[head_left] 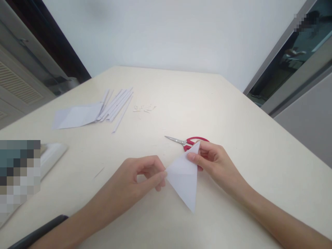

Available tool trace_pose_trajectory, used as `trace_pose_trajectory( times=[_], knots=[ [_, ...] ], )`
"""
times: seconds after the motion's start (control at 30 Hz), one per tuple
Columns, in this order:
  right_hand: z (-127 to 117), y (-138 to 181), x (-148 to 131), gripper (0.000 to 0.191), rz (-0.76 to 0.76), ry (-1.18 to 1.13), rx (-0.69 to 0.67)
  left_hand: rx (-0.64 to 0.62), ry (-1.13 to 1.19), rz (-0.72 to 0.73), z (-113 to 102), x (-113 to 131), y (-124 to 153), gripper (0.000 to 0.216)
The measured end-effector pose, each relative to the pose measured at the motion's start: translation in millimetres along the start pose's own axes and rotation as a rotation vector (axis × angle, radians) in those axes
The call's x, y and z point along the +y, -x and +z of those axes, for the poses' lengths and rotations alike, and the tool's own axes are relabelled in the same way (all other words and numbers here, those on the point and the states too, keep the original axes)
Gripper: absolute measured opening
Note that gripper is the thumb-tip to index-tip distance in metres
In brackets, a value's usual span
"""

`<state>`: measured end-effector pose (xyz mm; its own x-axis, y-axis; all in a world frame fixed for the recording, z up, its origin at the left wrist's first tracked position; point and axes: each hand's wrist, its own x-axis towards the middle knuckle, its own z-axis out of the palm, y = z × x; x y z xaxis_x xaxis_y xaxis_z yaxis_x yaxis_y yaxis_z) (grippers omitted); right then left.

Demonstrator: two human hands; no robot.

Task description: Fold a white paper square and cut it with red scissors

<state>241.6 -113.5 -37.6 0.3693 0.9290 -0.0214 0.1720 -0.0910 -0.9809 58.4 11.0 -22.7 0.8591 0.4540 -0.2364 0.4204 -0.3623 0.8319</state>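
A folded white paper triangle (183,174) is held between both hands above the table. My left hand (146,174) pinches its left corner between thumb and fingertips. With the thumb on top and the fingers behind, my right hand (209,157) grips it along the upper right edge, close to the top corner. Just behind my right hand lie scissors (183,141) with red handles, their blades pointing left. The paper and my right hand hide part of the handles.
Several narrow white paper strips (118,105) lie at the back left beside flat white paper sheets (76,116). Small paper scraps (144,109) are scattered near them. A dark long object (38,231) lies by my left forearm. A white wall (168,34) borders the table's far edge.
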Motion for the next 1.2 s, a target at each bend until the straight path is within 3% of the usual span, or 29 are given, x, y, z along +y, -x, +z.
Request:
trace_pose_trajectory(
  times=[0.47, 0.93, 1.2],
  knots=[
    [-3.1, -0.6, -3.5, 0.03, -0.038, -0.073, 0.047, -0.024, 0.037, 0.007, 0.0, 1.0, -1.8, 0.019],
    [-4.8, 2.2, -5.1, 0.027, -0.014, -0.111, 0.062, -0.03, 0.011, -0.005, 0.7, 0.3, 0.5, 0.021],
    [-6.4, 4.0, -4.8, 0.035, -0.085, -0.111, 0.049, -0.048, 0.028, -0.007, 1.1, 0.4, -0.4, 0.019]
  ],
)
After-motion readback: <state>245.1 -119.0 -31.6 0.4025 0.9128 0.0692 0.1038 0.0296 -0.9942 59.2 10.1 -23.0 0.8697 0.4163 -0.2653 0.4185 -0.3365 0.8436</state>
